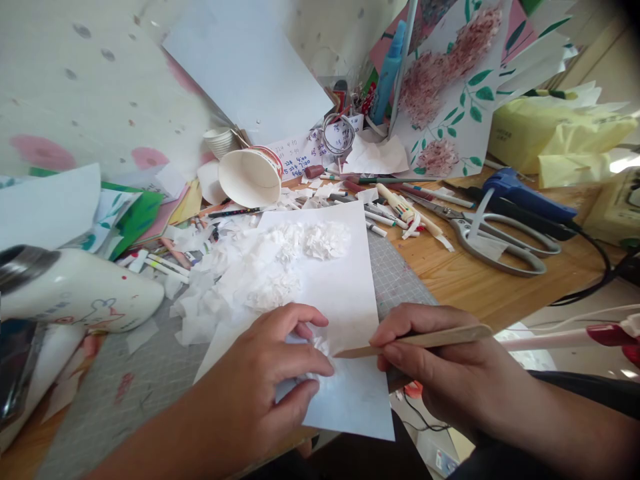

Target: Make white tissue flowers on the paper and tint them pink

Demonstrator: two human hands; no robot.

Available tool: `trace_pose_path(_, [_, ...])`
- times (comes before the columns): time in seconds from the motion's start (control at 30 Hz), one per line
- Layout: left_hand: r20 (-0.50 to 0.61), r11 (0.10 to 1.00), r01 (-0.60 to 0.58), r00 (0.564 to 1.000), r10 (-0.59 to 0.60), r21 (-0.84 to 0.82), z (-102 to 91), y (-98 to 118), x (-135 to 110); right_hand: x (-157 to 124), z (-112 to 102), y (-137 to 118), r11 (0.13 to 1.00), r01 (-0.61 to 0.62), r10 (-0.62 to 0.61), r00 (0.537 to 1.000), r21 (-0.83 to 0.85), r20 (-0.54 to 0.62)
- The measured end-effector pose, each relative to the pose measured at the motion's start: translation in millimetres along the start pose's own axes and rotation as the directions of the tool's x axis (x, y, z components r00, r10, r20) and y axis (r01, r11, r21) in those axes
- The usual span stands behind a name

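presently the near white paper cluster (323, 347) sits on the near half of the white sheet (350, 407), partly hidden by the left hand (280, 367). that hand curls over it, fingers spread; whether it pinches any paper, i cannot tell. the right hand (425, 360) grips a wooden stick (430, 339) pen-fashion, its tip just beside the cluster's right edge. a light touch seems best here: steady the ruffles with the fingertips, work with the tip only, and avoid flattening the folds. the sheet overhangs the near edge of the cutting mat (400, 273), so pressing gently there looks wise. farther off lie two more ruffled clusters (327, 240), with loose paper scraps (200, 317) to the left and scissors (500, 253) far right.
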State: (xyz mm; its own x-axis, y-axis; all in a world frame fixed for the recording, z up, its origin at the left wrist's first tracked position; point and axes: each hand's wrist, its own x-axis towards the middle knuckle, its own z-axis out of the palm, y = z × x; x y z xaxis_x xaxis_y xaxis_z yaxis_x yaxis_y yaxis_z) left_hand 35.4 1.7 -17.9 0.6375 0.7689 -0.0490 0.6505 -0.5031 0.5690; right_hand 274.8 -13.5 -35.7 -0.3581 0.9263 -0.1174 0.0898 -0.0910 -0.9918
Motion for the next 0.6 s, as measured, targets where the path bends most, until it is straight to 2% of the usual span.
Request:
trace_pose_path(0.1, [0.03,1.0,0.002,1.0,-0.002,0.017,-2.1,0.5,-1.8,0.4,-0.8,-3.9,0.989,0.089,-0.085,0.996,-0.119,0.036])
trace_pose_path(0.3, [0.046,0.999,0.011,0.999,-0.013,0.041,-3.1,1.9,-2.9,0.1,-0.6,-2.2,0.991,0.087,-0.089,0.996,-0.102,-0.021])
trace_pose_path(0.5, [0.022,0.998,0.03,0.999,-0.031,0.053,-1.8,2.3,-3.9,-4.3,0.2,-2.6,0.964,0.157,-0.155,0.988,-0.216,0.026])
trace_pose_path(0.6, [0.056,0.996,0.011,0.998,-0.017,0.093,-2.2,2.0,-4.1,-4.9,-0.2,-4.7,0.951,0.182,-0.173,0.983,-0.25,0.055])
